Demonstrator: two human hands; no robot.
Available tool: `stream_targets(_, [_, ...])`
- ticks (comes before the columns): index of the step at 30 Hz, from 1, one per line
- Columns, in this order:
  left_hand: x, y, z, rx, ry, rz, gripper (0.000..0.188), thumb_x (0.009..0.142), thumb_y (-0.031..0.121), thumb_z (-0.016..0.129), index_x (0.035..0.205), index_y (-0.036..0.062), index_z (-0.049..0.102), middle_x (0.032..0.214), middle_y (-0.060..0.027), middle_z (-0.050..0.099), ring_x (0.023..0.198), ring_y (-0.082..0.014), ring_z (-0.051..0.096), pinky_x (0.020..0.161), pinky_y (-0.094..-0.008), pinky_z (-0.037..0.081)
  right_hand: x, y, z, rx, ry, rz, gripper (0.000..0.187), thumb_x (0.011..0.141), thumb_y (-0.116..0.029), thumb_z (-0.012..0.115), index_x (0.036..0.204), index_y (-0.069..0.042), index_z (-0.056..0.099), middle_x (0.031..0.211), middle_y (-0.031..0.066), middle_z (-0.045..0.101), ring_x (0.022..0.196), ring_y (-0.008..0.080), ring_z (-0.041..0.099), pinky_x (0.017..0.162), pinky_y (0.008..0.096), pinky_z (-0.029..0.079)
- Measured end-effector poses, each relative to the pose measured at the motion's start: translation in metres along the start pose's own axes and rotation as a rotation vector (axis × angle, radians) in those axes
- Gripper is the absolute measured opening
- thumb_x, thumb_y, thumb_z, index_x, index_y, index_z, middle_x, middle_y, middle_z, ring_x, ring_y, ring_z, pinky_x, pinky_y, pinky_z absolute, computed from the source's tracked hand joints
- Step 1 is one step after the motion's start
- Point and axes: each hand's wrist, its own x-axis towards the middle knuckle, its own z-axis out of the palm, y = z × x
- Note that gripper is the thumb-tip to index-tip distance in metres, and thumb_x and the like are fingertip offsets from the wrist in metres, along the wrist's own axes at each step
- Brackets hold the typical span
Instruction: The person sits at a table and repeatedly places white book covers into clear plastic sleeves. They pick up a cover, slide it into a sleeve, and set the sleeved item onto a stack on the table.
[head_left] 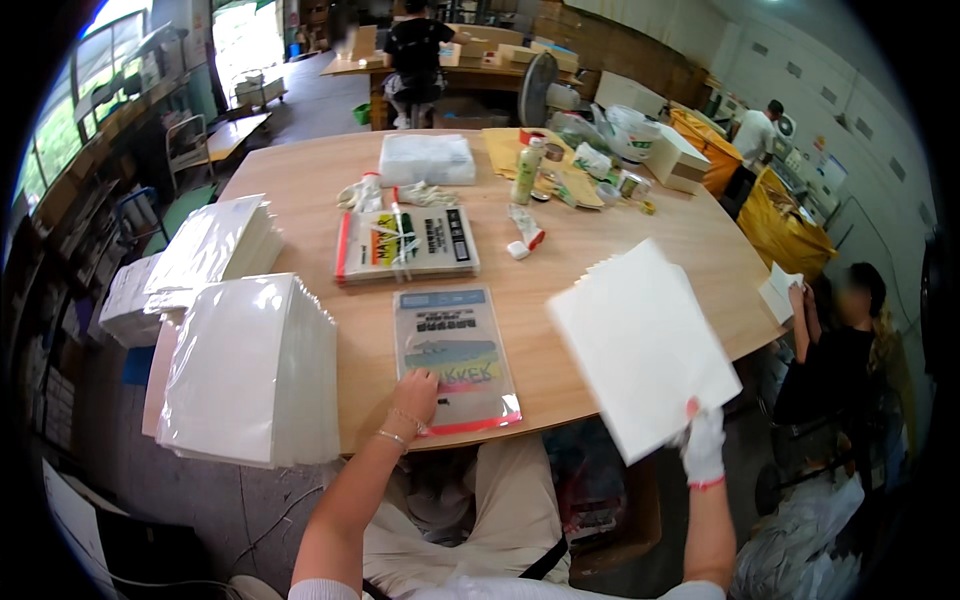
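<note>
My bare left hand [416,397] lies on a clear printed plastic bag [455,330] at the table's near edge, its fingers curled together against the bag's surface. My right hand [704,446], in a white glove with a fingertip showing, grips the lower corner of a white paper sheet [640,350], slightly blurred. Uneven white edges show behind the sheet's upper left side; how many sheets there are I cannot tell. Beyond the flat bag lies a pile of similar printed bags [420,245], with a white strap-like strip across it.
Tall stacks of plastic-wrapped white paper [230,370] stand at the left. Farther back are a white wrapped bundle [427,160], work gloves [430,194], a spray can [527,172], tape rolls and a white bucket [632,133]. A person [840,340] sits at the right, holding white paper.
</note>
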Motion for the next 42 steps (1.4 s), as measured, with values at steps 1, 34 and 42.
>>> stream_targets(1, [0.005, -0.003, 0.000, -0.038, -0.038, -0.010, 0.011, 0.070, 0.010, 0.055, 0.081, 0.0069, 0.057, 0.086, -0.0113, 0.056, 0.086, -0.0286, 0.053, 0.075, -0.0351, 0.045, -0.020, 0.016, 0.008, 0.043, -0.040, 0.059, 0.027, 0.087, -0.018, 0.046, 0.109, -0.003, 0.046, 0.074, 0.0045, 0.057, 0.054, 0.0108, 0.052, 0.045, 0.0248, 0.042])
stream_targets(34, [-0.094, 0.096, 0.133, -0.398, 0.132, 0.125, 0.041, 0.081, 0.016, 0.057, 0.118, 0.0020, 0.046, 0.113, -0.0123, 0.053, 0.107, -0.0217, 0.049, 0.088, -0.0342, 0.041, -0.139, 0.090, 0.109, 0.499, 0.067, 0.876, 0.006, 0.089, -0.018, 0.049, 0.086, -0.012, 0.050, 0.059, -0.0048, 0.045, 0.044, 0.0033, 0.040, 0.042, 0.0225, 0.039])
stream_targets(42, [-0.133, 0.149, 0.067, -0.904, -0.335, -0.424, 0.030, 0.086, 0.024, 0.053, 0.109, 0.0041, 0.052, 0.102, -0.0094, 0.059, 0.100, -0.0190, 0.054, 0.070, -0.0290, 0.046, -0.080, 0.170, 0.156, 0.990, -0.027, 0.915, 0.014, 0.087, -0.009, 0.046, 0.102, -0.008, 0.047, 0.091, 0.0060, 0.056, 0.086, 0.0235, 0.057, 0.079, 0.0418, 0.050])
